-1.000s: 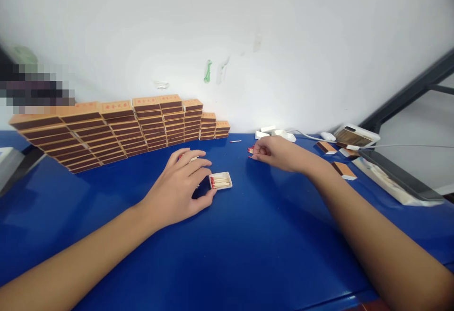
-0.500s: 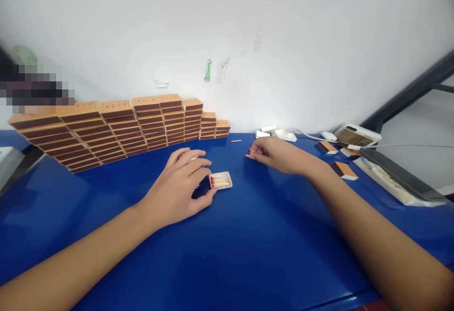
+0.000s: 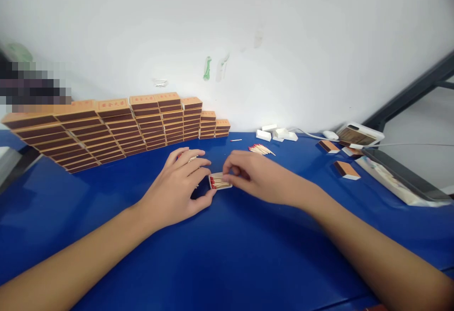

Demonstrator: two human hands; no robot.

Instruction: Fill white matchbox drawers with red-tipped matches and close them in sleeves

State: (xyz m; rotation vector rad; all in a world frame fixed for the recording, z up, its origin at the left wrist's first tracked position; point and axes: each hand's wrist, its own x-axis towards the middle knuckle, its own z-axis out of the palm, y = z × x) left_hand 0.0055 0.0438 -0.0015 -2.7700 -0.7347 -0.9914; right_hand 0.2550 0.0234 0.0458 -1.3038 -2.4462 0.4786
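Observation:
A small white matchbox tray [image 3: 220, 182] with red-tipped matches lies on the blue table [image 3: 230, 254]. My left hand [image 3: 179, 185] cups its left end, thumb and fingers curled against it. My right hand [image 3: 253, 176] reaches the tray's right end, fingertips pinched over the matches; whether a match is between them is hidden. A loose pile of matches [image 3: 260, 149] lies behind my right hand, and a single match [image 3: 236, 140] sits farther back.
Stacked orange matchboxes [image 3: 106, 128] form a stepped wall along the back left. Empty white trays [image 3: 278, 134] lie at the back centre. Loose box sleeves [image 3: 345, 170], a phone [image 3: 360, 136] with a cable and a flat tablet-like slab [image 3: 397, 176] lie at the right.
My right hand left the match pile at the back and moved left and nearer, reaching the tray. The pile is now uncovered. My left hand stayed put.

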